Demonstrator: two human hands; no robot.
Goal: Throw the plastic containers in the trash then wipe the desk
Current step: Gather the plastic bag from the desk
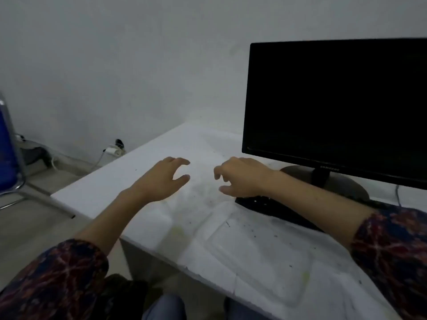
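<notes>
Both hands, left hand (159, 181) and right hand (240, 176), hover with loose, empty grip over clear plastic containers (254, 250) on the white bench (111, 181) beside a dark monitor (335, 107).

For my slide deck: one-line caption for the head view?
Both hands, left and right, reach over clear plastic containers on a speckled desk.

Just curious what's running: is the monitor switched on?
No. The monitor screen is black all over, with no picture or glow showing.
</notes>
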